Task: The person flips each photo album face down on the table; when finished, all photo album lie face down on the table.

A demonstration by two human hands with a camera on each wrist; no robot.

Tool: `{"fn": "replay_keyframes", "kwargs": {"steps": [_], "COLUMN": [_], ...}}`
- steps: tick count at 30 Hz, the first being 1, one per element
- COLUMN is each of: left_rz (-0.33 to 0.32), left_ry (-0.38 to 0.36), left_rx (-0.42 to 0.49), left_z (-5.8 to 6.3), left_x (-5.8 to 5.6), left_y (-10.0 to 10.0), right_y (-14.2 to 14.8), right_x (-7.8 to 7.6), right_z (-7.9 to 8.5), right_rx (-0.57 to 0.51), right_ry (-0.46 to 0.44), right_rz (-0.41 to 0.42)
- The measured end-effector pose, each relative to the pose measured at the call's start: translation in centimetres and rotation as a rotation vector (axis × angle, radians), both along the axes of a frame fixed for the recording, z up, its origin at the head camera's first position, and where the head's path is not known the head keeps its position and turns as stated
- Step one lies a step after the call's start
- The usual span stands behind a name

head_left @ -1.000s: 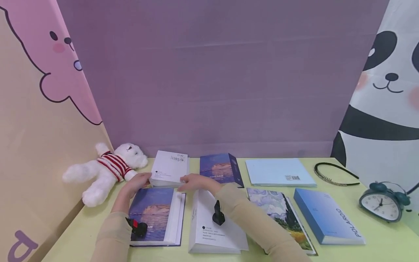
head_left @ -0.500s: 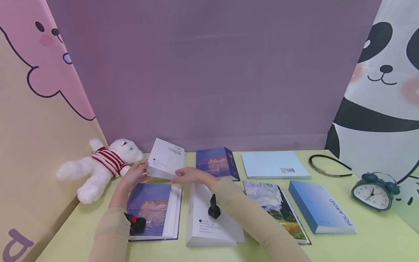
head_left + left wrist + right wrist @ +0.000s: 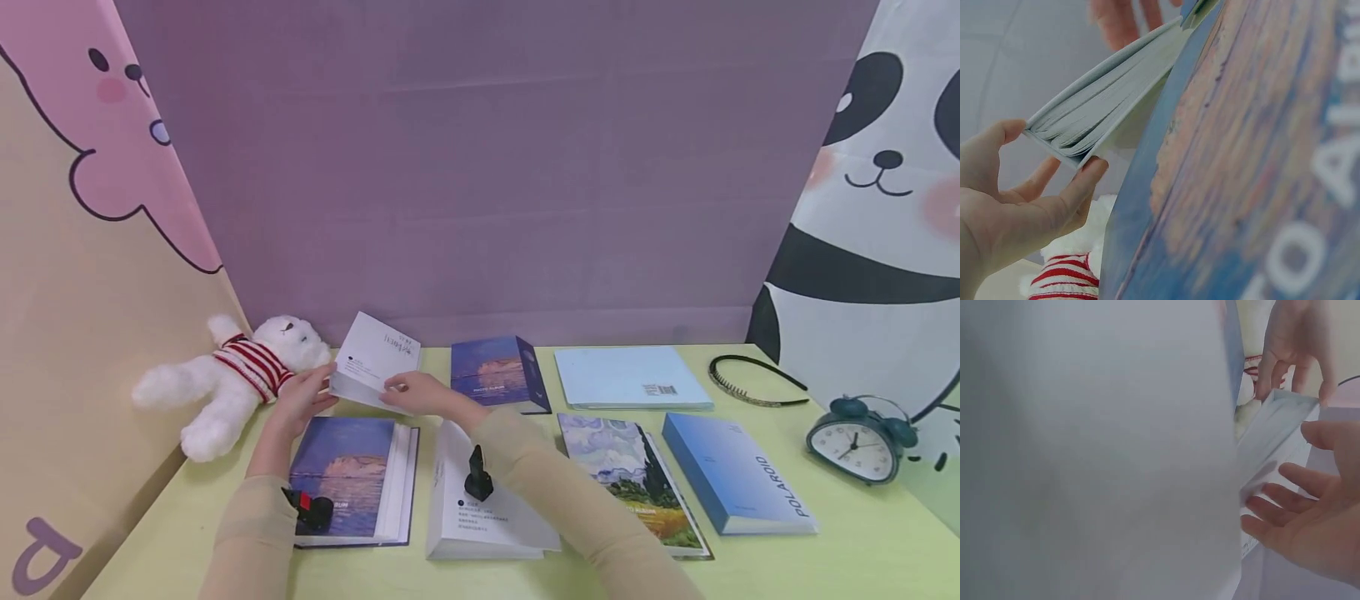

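A white photo album (image 3: 378, 354) with dark print on its cover is tilted up at the back left of the table. My left hand (image 3: 300, 400) pinches its near left corner between thumb and fingers; in the left wrist view, the album's page block (image 3: 1110, 94) faces the camera. At its near right edge is my right hand (image 3: 423, 393), its fingers (image 3: 1282, 497) loose and spread in the right wrist view. Whether those fingertips touch the album is unclear. Just in front lies a blue seascape photo album (image 3: 341, 475).
A white plush bear (image 3: 255, 367) lies left of the album. Another white album (image 3: 487, 525), a small seascape album (image 3: 491, 371), a light blue album (image 3: 630, 375), a landscape album (image 3: 637, 483), a Polaroid album (image 3: 735, 475), a headband (image 3: 750, 400) and an alarm clock (image 3: 855, 446) extend rightward.
The white photo album has gone from lying at the back of the table to tilted up and turned. Both hands rose with it; the right hand has since shifted slightly left. The head view shifted.
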State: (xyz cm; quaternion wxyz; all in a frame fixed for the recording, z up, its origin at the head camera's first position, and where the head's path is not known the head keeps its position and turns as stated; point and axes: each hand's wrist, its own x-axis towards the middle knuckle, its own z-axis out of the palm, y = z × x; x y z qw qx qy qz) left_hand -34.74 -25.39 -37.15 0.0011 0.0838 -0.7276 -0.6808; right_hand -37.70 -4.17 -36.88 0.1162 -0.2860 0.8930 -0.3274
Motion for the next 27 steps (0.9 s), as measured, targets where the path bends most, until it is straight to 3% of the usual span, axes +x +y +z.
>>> {"fn": "replay_keyframes", "kwargs": {"steps": [7, 15, 21, 27], "left_rz": [-0.03, -0.118, -0.098, -0.113], "left_ry": [0.008, -0.001, 0.0, 0.027], "left_rx": [0.025, 0.004, 0.102, 0.1], "left_z": [0.3, 0.9, 1.2, 1.2], "left_x": [0.1, 0.0, 0.1, 0.4], "left_y": [0.1, 0.5, 0.8, 0.8], "right_y": [-1.3, -1.4, -1.5, -1.2], "right_x": [0.5, 0.9, 0.7, 0.8], "right_z": [0.3, 0.9, 0.6, 0.4], "right_rx": [-0.057, -0.215, -0.262, -0.282], "right_ry": [0.079, -0.039, 0.005, 0.004], "right_rz": [0.027, -0.048, -0.03, -0.037]}}
